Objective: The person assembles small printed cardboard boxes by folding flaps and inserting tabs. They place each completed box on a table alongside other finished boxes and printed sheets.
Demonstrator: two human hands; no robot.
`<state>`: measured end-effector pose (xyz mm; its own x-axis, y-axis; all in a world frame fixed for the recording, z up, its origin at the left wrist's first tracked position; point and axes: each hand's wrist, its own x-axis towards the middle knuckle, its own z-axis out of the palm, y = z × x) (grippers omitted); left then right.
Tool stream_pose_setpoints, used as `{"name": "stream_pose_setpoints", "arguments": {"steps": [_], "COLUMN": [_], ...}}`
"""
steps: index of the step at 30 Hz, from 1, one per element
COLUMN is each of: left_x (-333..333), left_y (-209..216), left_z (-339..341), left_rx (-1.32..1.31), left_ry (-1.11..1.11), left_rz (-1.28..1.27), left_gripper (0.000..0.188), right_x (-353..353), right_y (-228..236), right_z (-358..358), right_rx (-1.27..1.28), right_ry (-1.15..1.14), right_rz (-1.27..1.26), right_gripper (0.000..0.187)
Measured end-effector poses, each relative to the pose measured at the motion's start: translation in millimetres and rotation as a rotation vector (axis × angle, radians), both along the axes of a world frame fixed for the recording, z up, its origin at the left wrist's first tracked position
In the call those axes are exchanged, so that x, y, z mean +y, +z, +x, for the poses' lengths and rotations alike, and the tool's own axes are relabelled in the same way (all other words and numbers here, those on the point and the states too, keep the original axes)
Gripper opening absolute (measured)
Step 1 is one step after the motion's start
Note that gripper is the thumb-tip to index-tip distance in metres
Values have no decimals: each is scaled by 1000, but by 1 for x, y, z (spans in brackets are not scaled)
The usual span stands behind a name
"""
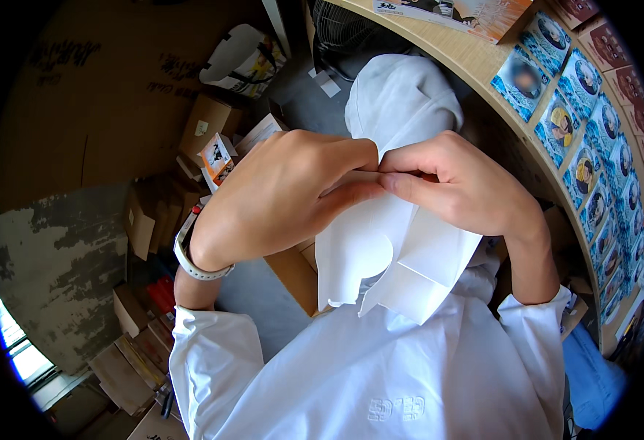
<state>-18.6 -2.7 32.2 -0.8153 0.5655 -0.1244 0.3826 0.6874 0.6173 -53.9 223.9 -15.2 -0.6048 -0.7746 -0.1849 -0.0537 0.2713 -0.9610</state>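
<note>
A white die-cut card box, partly unfolded with loose flaps and a rounded cutout, hangs from my fingers above my lap. My left hand pinches its upper edge between thumb and fingers. Close beside it, thumb nearly meeting thumb, my right hand pinches the same edge. Both hands hide the top fold of the card. A bit of orange shows under the right fingers, too small to make out.
To the right curves a wooden table with rows of blue picture cards. Brown cardboard boxes and a small orange printed box stand to the left. A black fan and a bag are at the far side.
</note>
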Motion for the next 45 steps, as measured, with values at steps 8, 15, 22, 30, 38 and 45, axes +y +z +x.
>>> {"name": "stream_pose_setpoints", "arguments": {"steps": [8, 15, 22, 30, 38, 45], "left_x": [4, 6, 6, 5, 4, 2], "left_y": [-8, -6, -15, -18, -11, -10], "left_z": [3, 1, 3, 7, 5, 4], "left_rx": [190, 240, 269, 325, 149, 40], "left_ry": [-30, -98, -124, -202, -121, -65], "left_rz": [103, 123, 166, 223, 230, 146], "left_gripper": [13, 15, 17, 16, 27, 29], "right_x": [6, 13, 15, 18, 21, 20], "right_y": [-7, -3, 0, 0, -3, 3], "right_z": [-4, -5, -4, -1, -6, -9], "right_rx": [-131, -214, -250, -292, -253, -125], "right_ry": [96, 128, 140, 158, 169, 234], "right_rz": [-130, -157, -148, -183, -219, -31], "right_gripper": [22, 23, 23, 20, 24, 24]}}
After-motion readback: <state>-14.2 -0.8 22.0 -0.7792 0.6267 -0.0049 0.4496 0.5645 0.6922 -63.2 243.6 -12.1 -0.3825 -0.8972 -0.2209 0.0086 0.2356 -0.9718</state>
